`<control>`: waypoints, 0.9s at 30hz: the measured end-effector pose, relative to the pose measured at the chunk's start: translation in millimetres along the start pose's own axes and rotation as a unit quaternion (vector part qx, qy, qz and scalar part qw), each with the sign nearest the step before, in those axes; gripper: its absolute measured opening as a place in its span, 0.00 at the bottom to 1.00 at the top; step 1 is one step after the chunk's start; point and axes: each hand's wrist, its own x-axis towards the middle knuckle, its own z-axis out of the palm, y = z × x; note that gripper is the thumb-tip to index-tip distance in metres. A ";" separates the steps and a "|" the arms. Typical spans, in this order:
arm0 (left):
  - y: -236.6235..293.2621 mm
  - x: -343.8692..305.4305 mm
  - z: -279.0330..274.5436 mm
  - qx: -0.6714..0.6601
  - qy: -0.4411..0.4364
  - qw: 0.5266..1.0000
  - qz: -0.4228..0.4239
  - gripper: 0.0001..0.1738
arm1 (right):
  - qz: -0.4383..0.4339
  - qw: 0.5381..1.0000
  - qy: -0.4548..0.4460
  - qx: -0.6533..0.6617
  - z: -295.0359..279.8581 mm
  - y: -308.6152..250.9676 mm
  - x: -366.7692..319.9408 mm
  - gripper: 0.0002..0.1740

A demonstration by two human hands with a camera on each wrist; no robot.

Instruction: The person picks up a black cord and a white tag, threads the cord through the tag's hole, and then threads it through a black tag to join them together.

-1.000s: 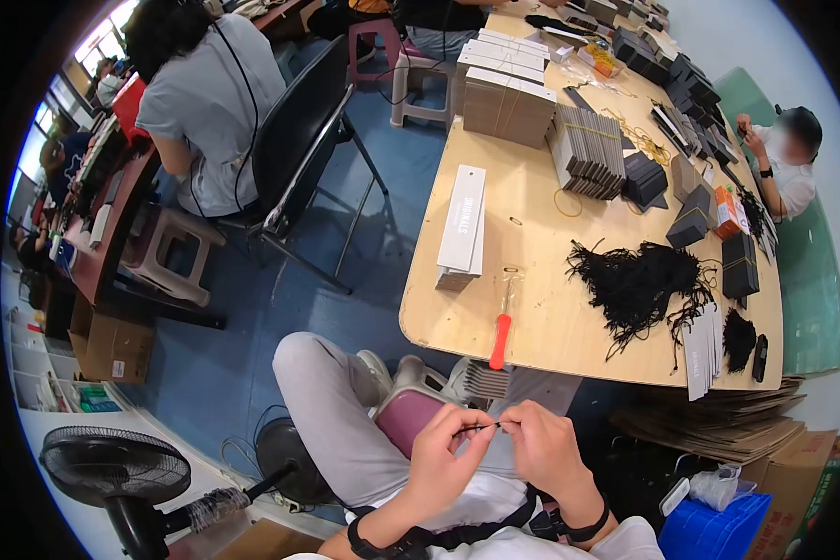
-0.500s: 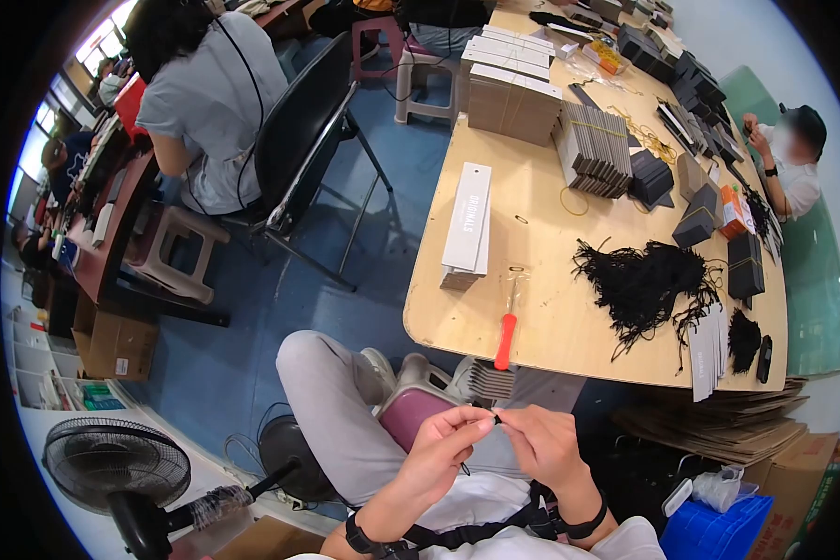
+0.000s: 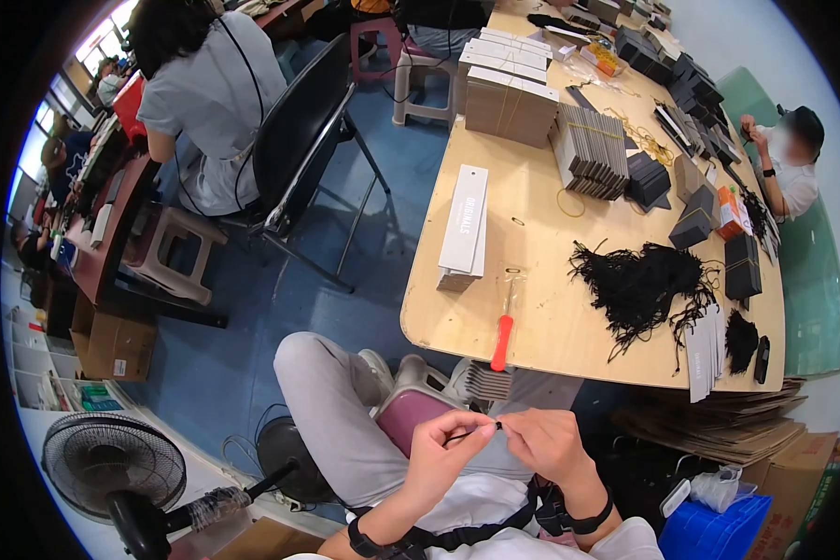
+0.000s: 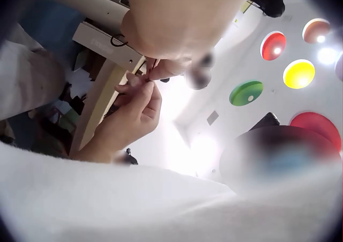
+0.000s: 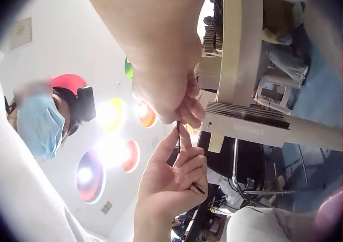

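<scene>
Over the lap, both hands work at a thin black cord (image 3: 457, 436). My left hand (image 3: 443, 459) pinches it between thumb and forefinger, and a length of it crosses the curled fingers. Close against those fingertips, my right hand (image 3: 551, 450) pinches the cord's other part, where a small dark knot-like bit shows between the hands. From the left wrist, a black loop (image 4: 116, 41) hangs out beside the left hand. In the right wrist view the cord (image 5: 179, 128) runs up from the left fingertips to the right ones, whose grip is partly hidden.
On the table (image 3: 551, 331) ahead lie a red-handled tool (image 3: 502, 342), a stack of white printed tags (image 3: 462, 224), a pile of black tasselled cords (image 3: 635, 285) and fanned tags (image 3: 703, 350). Banded card stacks (image 3: 509, 107) stand farther back. A fan (image 3: 117, 467) stands at left.
The fingertips have come closer together, from a short stretch of cord between them to nearly touching. The right fingers are curled more. The things on the table have stayed put.
</scene>
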 end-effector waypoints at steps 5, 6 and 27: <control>-1.2 -2.0 2.9 0.098 0.021 0.994 0.036 0.05 | 0.007 1.000 -0.007 0.009 -1.2 -1.3 -3.1 0.15; -6.3 -2.9 3.1 0.108 0.032 0.992 0.055 0.06 | 0.007 1.000 -0.013 0.002 -1.8 -1.9 -3.5 0.15; -8.2 -0.1 -2.6 -0.052 -0.046 0.995 -0.065 0.10 | 0.176 0.961 0.037 0.211 3.1 -5.1 -10.9 0.13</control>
